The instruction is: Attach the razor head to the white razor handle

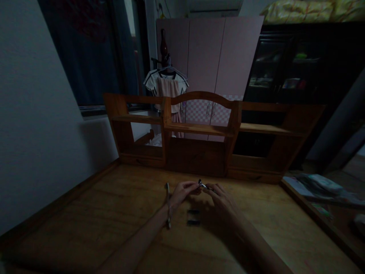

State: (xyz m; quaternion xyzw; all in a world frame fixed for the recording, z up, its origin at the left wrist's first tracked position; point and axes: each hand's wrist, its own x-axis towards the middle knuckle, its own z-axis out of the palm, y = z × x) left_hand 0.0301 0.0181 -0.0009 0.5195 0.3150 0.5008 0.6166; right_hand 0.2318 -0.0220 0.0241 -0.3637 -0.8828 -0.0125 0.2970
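Observation:
Both my hands meet over the middle of a wooden desk [99, 213]. My left hand [182, 191] and my right hand [221, 198] pinch a small shiny metal object [202, 184] between their fingertips; in the dim light I cannot tell what it is. Two small dark rectangular pieces [193, 217] lie on the desk just below my hands. A thin metal tool [168, 205] lies on the desk beside my left wrist.
A wooden shelf unit [199, 129] stands along the desk's back edge. A white wall is on the left. Behind are a pink wardrobe [222, 57], hanging clothes [168, 85] and a dark cabinet. Papers and cloth [316, 186] lie at the right.

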